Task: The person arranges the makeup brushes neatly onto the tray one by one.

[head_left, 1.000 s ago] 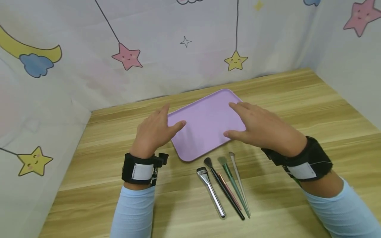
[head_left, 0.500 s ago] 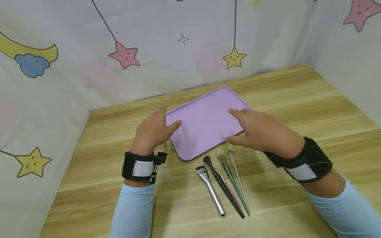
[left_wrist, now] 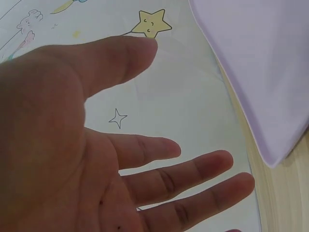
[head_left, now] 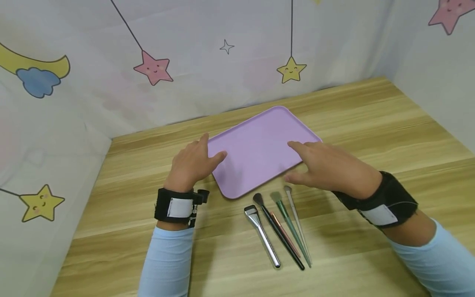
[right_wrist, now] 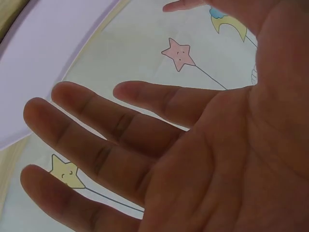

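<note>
A lilac rectangular tray (head_left: 259,148) lies at an angle on the wooden table, with nothing on it. My left hand (head_left: 191,163) hovers by the tray's left end, fingers spread and holding nothing. Over the tray's near right side is my right hand (head_left: 330,167), also empty, thumb apart from the fingers. Both wrist views show bare palms with extended fingers. Nearer me lie several makeup brushes side by side: a silver flat-headed brush (head_left: 264,239), a black-handled brush (head_left: 280,233), a pink-handled brush (head_left: 285,235), a green brush (head_left: 291,227) and a thin grey brush (head_left: 298,222).
The wood-grain table (head_left: 371,123) meets a pale cloth backdrop (head_left: 222,82) printed with stars and clouds at the back and sides. A black band (head_left: 386,200) is strapped round each wrist, over light blue sleeves.
My right hand has drifted slightly toward me and to the right, uncovering more of the tray's right end. The left hand has barely moved. The tray and brushes look unmoved; the head view has tilted slightly.
</note>
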Demonstrator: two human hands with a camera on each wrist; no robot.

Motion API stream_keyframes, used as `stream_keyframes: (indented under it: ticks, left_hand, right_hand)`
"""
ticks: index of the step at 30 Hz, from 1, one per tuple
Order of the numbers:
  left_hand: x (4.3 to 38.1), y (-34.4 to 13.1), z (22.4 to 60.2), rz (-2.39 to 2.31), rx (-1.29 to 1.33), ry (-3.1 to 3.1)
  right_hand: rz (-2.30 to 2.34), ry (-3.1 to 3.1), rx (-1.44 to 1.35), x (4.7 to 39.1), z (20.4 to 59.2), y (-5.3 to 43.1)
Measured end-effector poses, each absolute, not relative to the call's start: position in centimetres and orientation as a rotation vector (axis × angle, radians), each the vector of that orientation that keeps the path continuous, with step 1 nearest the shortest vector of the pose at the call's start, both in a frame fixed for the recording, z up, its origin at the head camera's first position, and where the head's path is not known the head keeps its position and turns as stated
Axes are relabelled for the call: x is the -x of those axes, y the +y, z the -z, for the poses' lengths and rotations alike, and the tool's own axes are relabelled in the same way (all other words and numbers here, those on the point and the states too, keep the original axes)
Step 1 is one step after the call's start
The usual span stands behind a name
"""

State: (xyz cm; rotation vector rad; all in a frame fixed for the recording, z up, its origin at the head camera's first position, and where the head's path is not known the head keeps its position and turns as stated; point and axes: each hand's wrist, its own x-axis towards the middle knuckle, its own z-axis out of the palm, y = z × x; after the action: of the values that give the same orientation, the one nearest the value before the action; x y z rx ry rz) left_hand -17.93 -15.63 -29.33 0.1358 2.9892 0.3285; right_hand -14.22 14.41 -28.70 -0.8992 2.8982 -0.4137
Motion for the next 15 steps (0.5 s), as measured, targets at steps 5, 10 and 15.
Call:
stream_keyframes:
  ticks: [5,10,15]
  left_hand:
    - [18.2,-16.0,30.0,-0.323,-0.124,2.972]
    - [18.5,-16.3,30.4,-0.322,-0.108,2.940]
    - [18.6,-16.4,30.6,-0.301,-0.096,2.916]
  right_hand:
    - [0.354,2.887,0.878,14.0,28.8,14.2]
    - [0.346,2.891,0.891,13.9,29.0,14.0]
    - [0.346,2.890,0.888,13.9,29.2,13.8]
